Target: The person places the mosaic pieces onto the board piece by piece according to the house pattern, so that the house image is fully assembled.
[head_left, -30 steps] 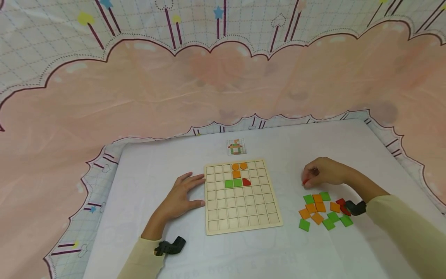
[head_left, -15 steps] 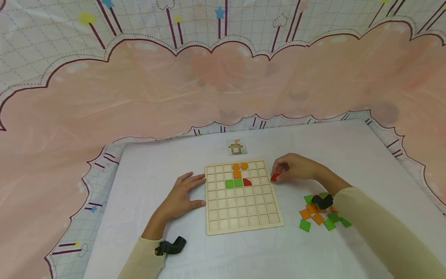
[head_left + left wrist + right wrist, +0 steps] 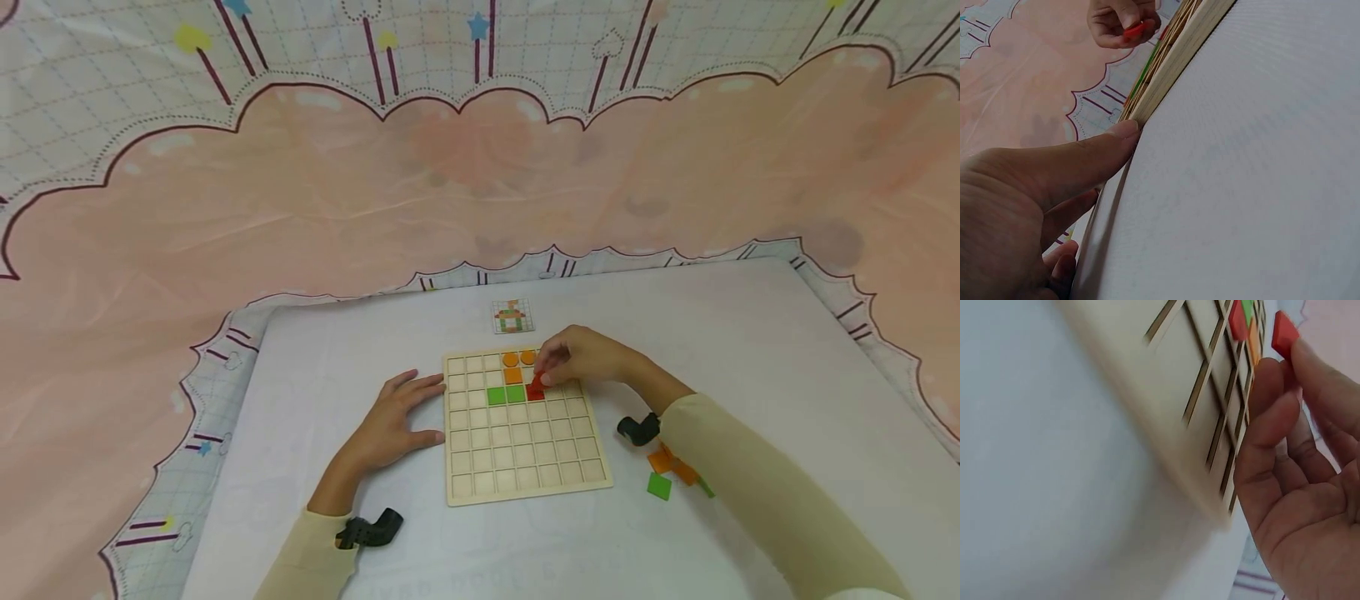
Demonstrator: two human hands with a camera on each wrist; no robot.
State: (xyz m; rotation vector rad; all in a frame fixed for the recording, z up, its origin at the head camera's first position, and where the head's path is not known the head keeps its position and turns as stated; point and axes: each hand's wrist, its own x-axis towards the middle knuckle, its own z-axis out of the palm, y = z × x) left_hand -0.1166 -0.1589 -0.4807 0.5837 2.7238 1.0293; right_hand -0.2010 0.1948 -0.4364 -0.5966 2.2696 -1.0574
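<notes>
A gridded wooden board (image 3: 527,476) lies on a white tabletop (image 3: 750,333) that extends past all its edges; loose tiles (image 3: 659,486) sit right of it. The left hand (image 3: 390,425), fingers spread, touches its left edge. The right hand (image 3: 581,354) pinches a red piece (image 3: 1285,334) above the board's far half.

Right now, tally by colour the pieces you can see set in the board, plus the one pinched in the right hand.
Orange: 3 (2 discs, 1 orange square)
Green: 2 (both green squares)
Red: 2 (1 red piece in the board, 1 held red piece in the right hand)
Total: 7
</notes>
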